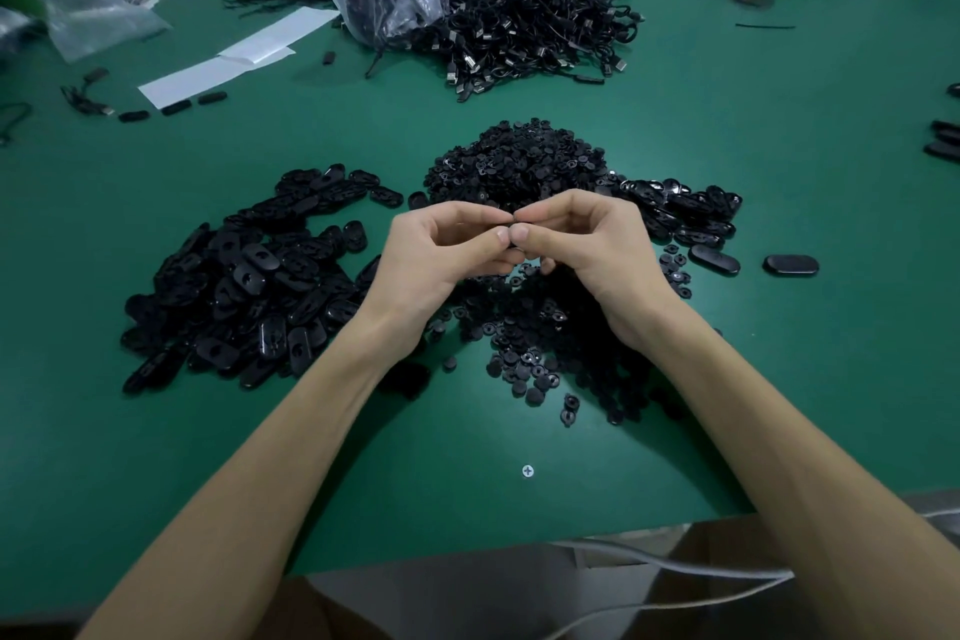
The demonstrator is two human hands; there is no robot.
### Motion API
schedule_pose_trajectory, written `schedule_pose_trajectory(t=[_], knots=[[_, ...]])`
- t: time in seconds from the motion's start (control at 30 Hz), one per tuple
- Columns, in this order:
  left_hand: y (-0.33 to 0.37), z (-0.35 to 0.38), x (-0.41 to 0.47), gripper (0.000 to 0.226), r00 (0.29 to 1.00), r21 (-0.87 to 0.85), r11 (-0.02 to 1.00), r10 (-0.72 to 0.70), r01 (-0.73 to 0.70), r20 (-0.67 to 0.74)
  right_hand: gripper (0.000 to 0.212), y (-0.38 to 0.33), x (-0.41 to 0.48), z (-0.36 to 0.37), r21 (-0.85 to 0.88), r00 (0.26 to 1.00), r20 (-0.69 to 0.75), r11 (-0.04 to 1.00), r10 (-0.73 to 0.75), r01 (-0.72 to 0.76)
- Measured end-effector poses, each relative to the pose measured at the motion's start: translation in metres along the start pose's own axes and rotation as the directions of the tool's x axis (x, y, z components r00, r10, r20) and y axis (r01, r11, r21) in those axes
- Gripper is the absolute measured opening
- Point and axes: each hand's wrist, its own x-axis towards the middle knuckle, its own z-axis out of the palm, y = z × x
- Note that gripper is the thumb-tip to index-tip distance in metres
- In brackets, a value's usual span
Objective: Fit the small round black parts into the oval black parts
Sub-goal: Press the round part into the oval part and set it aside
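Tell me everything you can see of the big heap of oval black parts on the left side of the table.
The heap of oval black parts lies loose on the green table: many flat, rounded-oval pieces, glossy like moulded plastic, several showing a round hole near one end. They overlap at all angles. Its right edge runs beside the left hand; whether they touch cannot be told.

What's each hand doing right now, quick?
Left hand: pinching a small black plastic part at its fingertips.
Right hand: pinching the same part from the other side.
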Motion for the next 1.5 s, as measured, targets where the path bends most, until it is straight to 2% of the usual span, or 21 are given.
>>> schedule_pose_trajectory(t=[0.33, 0.6, 0.7, 0.77, 1.0, 1.23, 1.5], knots=[[0.003, -0.001, 0.002, 0.014, 0.999, 0.109, 0.994, 0.03, -0.026, -0.032, 0.012, -0.002, 0.0, 0.001, -0.016, 1.0, 0.011, 1.0, -0.022, 0.022], [-0.003, 0.007, 0.003, 0.018, 0.988, 0.337, 0.94, 0.091, -0.043, -0.126, 0.007, 0.001, -0.001, 0.006, -0.163, 0.995, -0.002, 0.982, -0.096, 0.094], [-0.006, 0.01, 0.003, 0.018, 0.983, 0.371, 0.927, 0.115, -0.054, -0.144, 0.007, 0.002, -0.001, 0.007, -0.195, 0.994, -0.012, 0.975, -0.11, 0.106], [-0.006, 0.009, 0.003, 0.016, 0.982, 0.357, 0.932, 0.125, -0.067, -0.142, 0.007, 0.002, -0.002, 0.007, -0.199, 0.993, -0.018, 0.974, -0.115, 0.109], [0.003, 0.0, 0.001, 0.018, 0.997, 0.137, 0.988, 0.074, -0.068, -0.037, 0.008, -0.002, -0.002, 0.003, -0.167, 0.992, -0.034, 0.98, -0.119, 0.112], [0.005, 0.002, 0.0, 0.02, 0.995, 0.174, 0.98, 0.101, -0.095, -0.027, 0.006, -0.003, -0.003, 0.003, -0.166, 0.993, -0.019, 0.98, -0.118, 0.113], [0.001, 0.005, 0.002, 0.017, 0.995, 0.239, 0.97, 0.058, -0.036, -0.086, 0.007, 0.001, -0.002, 0.006, -0.255, 0.989, -0.009, 0.957, -0.146, 0.138]])
